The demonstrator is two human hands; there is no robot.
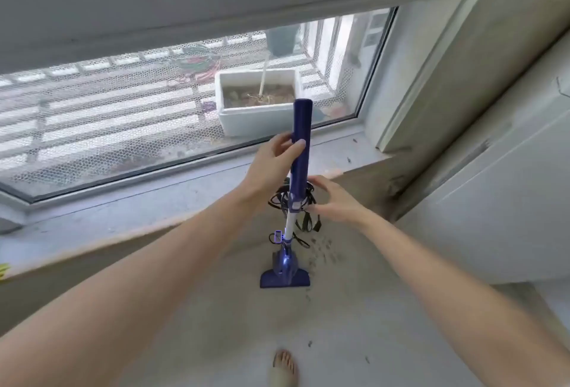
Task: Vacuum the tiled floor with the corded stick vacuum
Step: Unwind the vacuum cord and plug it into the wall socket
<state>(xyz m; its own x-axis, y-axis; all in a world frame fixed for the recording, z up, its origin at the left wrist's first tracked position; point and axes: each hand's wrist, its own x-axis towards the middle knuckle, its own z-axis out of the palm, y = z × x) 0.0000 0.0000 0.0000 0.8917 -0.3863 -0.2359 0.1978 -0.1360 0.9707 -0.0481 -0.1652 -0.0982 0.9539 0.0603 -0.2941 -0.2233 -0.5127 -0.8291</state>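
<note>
bare foot [285,366] on the tiled floor [354,340], with the corded stick vacuum [298,170] upright beyond it. left hand [274,161] curls round the purple handle; right hand [334,201], fingers spread, touches the bundled cord [279,201] just below. step looks like unwinding; next, free the loops and plug in before tackling the debris [320,252].
</note>
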